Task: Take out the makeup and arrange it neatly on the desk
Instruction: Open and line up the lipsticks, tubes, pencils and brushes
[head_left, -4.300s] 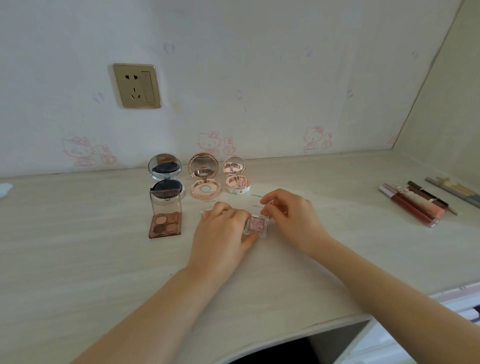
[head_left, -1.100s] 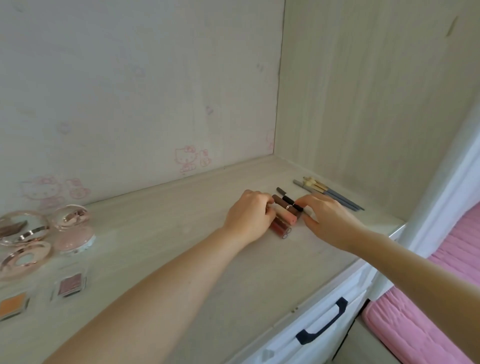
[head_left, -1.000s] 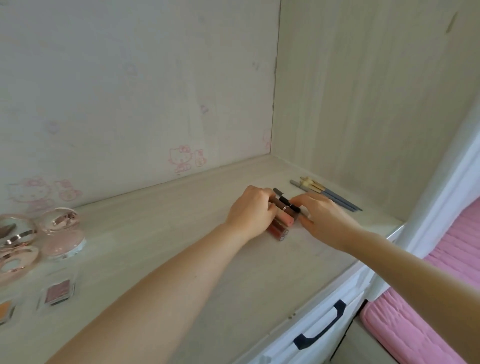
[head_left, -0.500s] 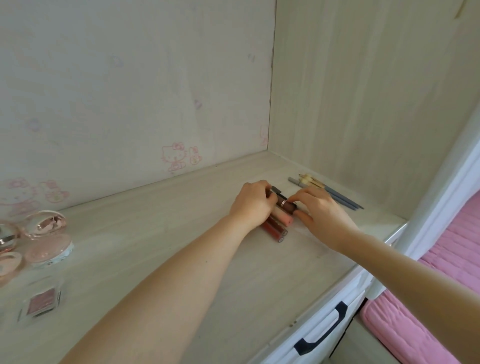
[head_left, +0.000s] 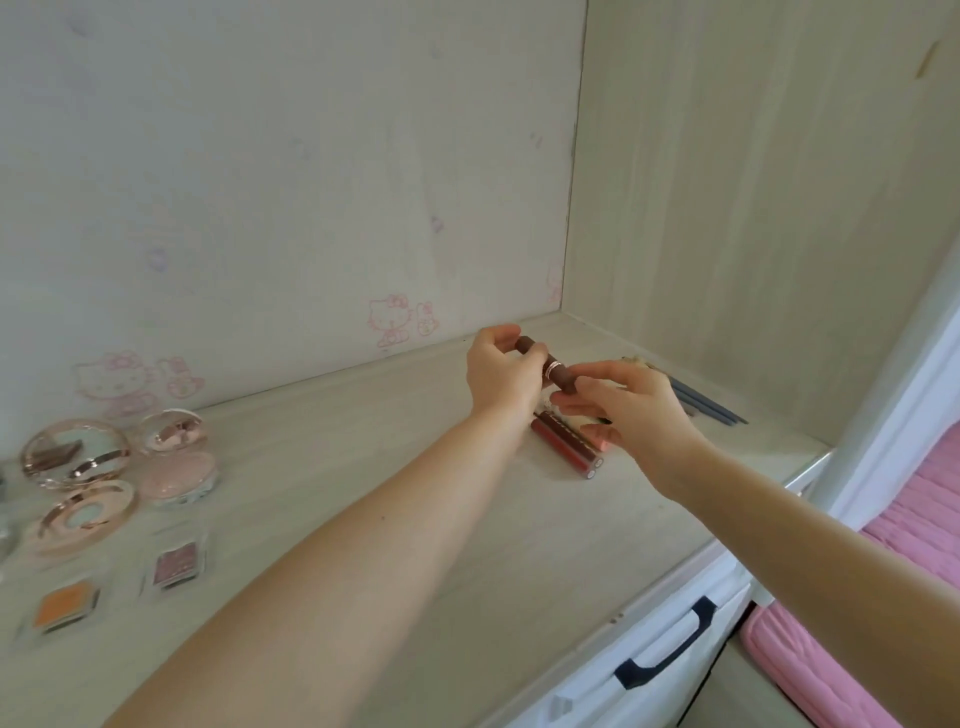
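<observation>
Your left hand (head_left: 501, 376) and right hand (head_left: 631, 410) each pinch an end of a brown cylindrical lipstick tube (head_left: 548, 370), lifted above two red lip-gloss tubes (head_left: 566, 448) lying on the pale wooden desk (head_left: 363, 467).

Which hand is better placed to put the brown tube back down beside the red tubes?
Probably the right hand. It pinches the brown tube's near end directly above the red tubes on the desk. The left hand holds the far end, nearer the wall.
</observation>
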